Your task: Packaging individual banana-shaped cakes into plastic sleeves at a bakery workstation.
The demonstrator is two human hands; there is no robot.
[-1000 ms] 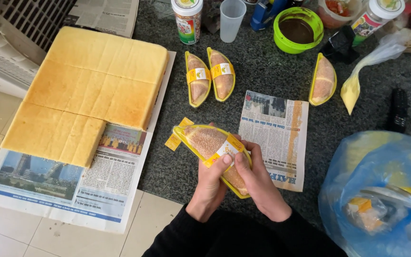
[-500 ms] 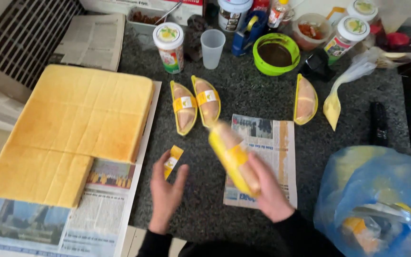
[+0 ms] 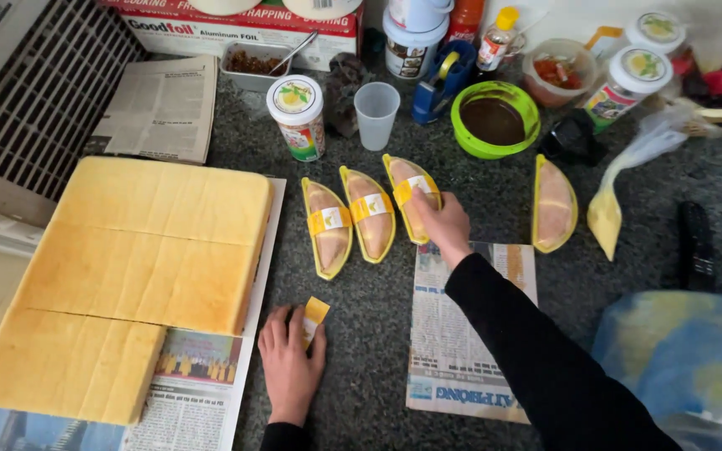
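Three wrapped half-moon cakes (image 3: 371, 214) in glossy yellow film, side by side on the speckled granite counter (image 3: 478, 192). Right hand (image 3: 443, 224) closed in a narrow grip on the rightmost; left hand (image 3: 290, 361) flat, fingers touching a small yellow label (image 3: 315, 315). Left wrist cut off by frame edge.

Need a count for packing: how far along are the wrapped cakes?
Done: two wrapped cakes lie banded side by side, a fourth wrapped cake apart, right. In hand: the right hand sets the third cake beside them; the left hand touches a yellow label. Left: the big sponge sheet, mostly uncut.
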